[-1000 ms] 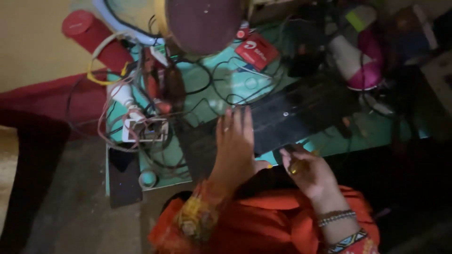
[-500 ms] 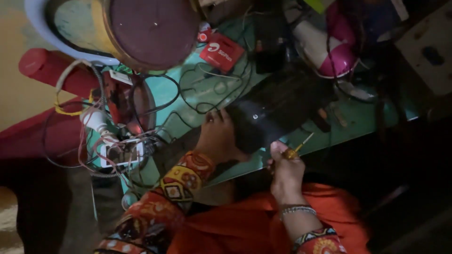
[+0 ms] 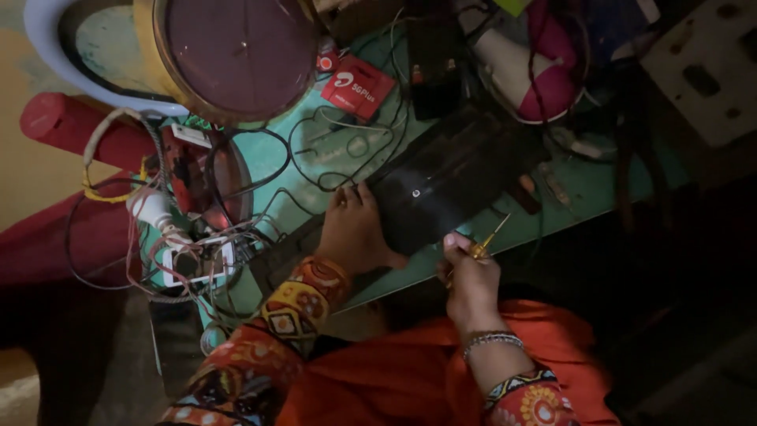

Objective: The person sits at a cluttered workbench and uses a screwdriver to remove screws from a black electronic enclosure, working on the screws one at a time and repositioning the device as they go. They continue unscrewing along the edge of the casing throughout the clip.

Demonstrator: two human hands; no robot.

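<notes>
Head camera looks straight down on a crowded workbench, and both hands are busy at its near edge. Left hand [image 3: 356,233] lies flat on the end of a long black rectangular device casing [image 3: 449,177], fingers spread and extended, palm pressing down on it, nothing gripped. That casing sits slanted across the teal-green tabletop [image 3: 587,189], its near end right under the left palm, its far end running up toward a white and pink appliance [image 3: 532,71] at the back.

Right hand [image 3: 471,276] is curled closed around a small yellow-handled screwdriver [image 3: 490,239], the thin shaft pointing up and away, its tip just beside the casing's lower edge; whether it touches is not clear in the dim light. A beaded bracelet [image 3: 493,340] circles that wrist, above a patterned orange sleeve [image 3: 528,402].

Off to the left, a tangle of black and white wires [image 3: 205,237] covers a small white circuit module [image 3: 193,260]. A red cylindrical roll [image 3: 79,130] lies at the bench's left end. Up top, a large round dark-red disc in a yellow rim [image 3: 236,55] leans over the bench, and a flat red card packet [image 3: 356,85] rests just right of it, well apart from both hands.
</notes>
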